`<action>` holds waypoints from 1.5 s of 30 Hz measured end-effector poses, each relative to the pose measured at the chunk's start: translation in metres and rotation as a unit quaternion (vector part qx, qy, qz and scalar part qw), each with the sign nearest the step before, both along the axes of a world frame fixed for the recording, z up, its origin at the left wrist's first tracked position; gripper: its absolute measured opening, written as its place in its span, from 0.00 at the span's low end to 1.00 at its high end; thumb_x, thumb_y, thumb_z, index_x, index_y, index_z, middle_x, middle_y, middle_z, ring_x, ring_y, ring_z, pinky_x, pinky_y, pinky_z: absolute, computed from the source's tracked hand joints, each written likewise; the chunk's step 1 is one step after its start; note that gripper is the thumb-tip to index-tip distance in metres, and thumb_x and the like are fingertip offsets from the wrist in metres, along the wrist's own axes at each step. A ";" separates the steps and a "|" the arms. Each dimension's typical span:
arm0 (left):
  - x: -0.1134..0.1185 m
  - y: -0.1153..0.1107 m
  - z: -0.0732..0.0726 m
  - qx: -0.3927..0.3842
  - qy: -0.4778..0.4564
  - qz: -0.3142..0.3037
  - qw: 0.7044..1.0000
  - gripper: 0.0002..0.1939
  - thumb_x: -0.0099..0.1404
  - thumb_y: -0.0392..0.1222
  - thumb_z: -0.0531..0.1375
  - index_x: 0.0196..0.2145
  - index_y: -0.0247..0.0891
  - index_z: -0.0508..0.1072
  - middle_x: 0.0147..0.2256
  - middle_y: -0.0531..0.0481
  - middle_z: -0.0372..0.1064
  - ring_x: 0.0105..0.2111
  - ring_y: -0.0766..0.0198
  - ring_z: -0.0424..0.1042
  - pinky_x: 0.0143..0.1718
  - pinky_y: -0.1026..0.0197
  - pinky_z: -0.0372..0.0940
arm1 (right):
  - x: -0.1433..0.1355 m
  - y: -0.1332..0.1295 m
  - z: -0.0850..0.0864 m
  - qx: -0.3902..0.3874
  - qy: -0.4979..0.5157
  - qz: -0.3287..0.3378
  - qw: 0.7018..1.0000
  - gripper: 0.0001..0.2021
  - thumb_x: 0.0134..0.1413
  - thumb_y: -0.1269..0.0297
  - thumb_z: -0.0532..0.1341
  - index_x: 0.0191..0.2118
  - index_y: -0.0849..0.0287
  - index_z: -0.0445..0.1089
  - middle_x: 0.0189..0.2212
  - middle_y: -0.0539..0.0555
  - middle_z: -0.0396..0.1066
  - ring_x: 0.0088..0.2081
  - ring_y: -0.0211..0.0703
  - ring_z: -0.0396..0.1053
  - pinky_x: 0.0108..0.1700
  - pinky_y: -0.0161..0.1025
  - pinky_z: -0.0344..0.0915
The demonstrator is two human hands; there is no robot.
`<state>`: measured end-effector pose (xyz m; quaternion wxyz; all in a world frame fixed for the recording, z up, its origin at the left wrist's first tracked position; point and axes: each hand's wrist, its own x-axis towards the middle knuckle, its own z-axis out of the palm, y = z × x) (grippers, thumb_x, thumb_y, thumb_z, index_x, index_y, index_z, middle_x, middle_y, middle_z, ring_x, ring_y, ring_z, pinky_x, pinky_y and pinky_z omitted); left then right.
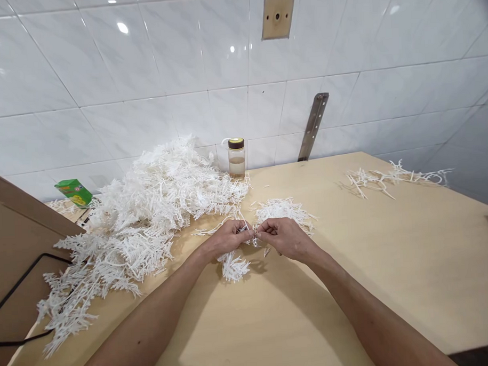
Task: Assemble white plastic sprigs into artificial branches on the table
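My left hand (pixel 230 238) is closed around a white branching plastic piece (pixel 233 267), whose feathery end hangs below the fingers over the table. Close beside it, my right hand (pixel 284 237) pinches at the same spot, its thumb and fingertip pressed together near a thin white strand; what exactly they grip is too small to make out. A small pile of short white bits (pixel 284 209) lies just behind my right hand. To the left spreads a large heap of white branched pieces (pixel 160 191).
A bottle with a dark lid (pixel 237 161) stands by the tiled wall. Bare white stems (pixel 382 179) lie at the back right of the wooden table (pixel 394 263). A green box (pixel 73 193) and brown cardboard (pixel 25 238) are at the left. A metal bracket (pixel 314 126) leans against the wall.
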<state>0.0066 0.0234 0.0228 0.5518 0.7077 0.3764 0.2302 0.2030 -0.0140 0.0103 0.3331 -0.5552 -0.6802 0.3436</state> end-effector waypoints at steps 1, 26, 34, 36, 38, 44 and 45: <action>0.001 0.000 -0.001 0.009 -0.005 0.007 1.000 0.16 0.60 0.53 0.60 0.30 0.34 0.71 0.23 0.55 0.59 0.24 0.70 0.57 0.24 0.66 0.50 | -0.001 -0.001 0.002 0.011 -0.015 0.002 1.000 0.12 0.53 0.56 0.59 0.31 0.58 0.74 0.22 0.50 0.71 0.20 0.35 0.63 0.20 0.32 0.57; 0.013 -0.003 -0.011 0.231 0.026 0.107 0.967 0.17 0.65 0.50 0.56 0.25 0.35 0.71 0.22 0.54 0.64 0.25 0.67 0.63 0.29 0.64 0.56 | 0.007 0.012 -0.010 0.182 -0.169 -0.209 0.946 0.09 0.57 0.65 0.56 0.35 0.59 0.74 0.36 0.56 0.76 0.31 0.42 0.70 0.41 0.40 0.62; 0.010 0.003 -0.015 0.127 -0.006 0.120 0.985 0.19 0.61 0.56 0.59 0.26 0.35 0.71 0.22 0.55 0.61 0.24 0.68 0.59 0.27 0.65 0.54 | -0.008 0.002 0.001 0.053 0.023 -0.074 0.996 0.12 0.56 0.56 0.59 0.39 0.57 0.74 0.34 0.53 0.77 0.33 0.41 0.73 0.37 0.37 0.67; 0.010 0.004 -0.016 0.132 -0.002 0.122 0.984 0.19 0.61 0.55 0.58 0.27 0.35 0.72 0.22 0.54 0.62 0.25 0.67 0.60 0.28 0.65 0.54 | -0.012 0.000 0.001 0.019 0.048 -0.052 0.997 0.10 0.53 0.58 0.60 0.35 0.58 0.74 0.31 0.52 0.76 0.33 0.41 0.73 0.35 0.35 0.67; 0.010 0.005 -0.016 0.137 0.007 0.125 0.983 0.19 0.61 0.55 0.59 0.26 0.35 0.71 0.22 0.55 0.61 0.25 0.67 0.59 0.28 0.65 0.54 | -0.013 0.000 0.000 -0.002 0.051 -0.058 0.997 0.09 0.52 0.59 0.61 0.32 0.58 0.73 0.29 0.51 0.75 0.28 0.38 0.71 0.30 0.33 0.66; 0.011 0.001 -0.012 0.128 0.012 0.126 0.984 0.19 0.60 0.55 0.59 0.24 0.35 0.69 0.21 0.55 0.59 0.23 0.68 0.57 0.27 0.64 0.53 | -0.009 0.001 -0.001 -0.077 0.069 -0.035 0.994 0.08 0.50 0.60 0.61 0.33 0.59 0.72 0.25 0.48 0.70 0.16 0.31 0.61 0.16 0.30 0.60; 0.012 0.000 -0.011 0.129 0.013 0.128 0.983 0.19 0.60 0.55 0.59 0.23 0.35 0.69 0.21 0.56 0.58 0.23 0.68 0.57 0.26 0.64 0.53 | -0.009 0.000 -0.001 -0.078 0.062 -0.029 0.995 0.08 0.50 0.61 0.61 0.32 0.59 0.72 0.24 0.48 0.70 0.15 0.31 0.61 0.16 0.30 0.60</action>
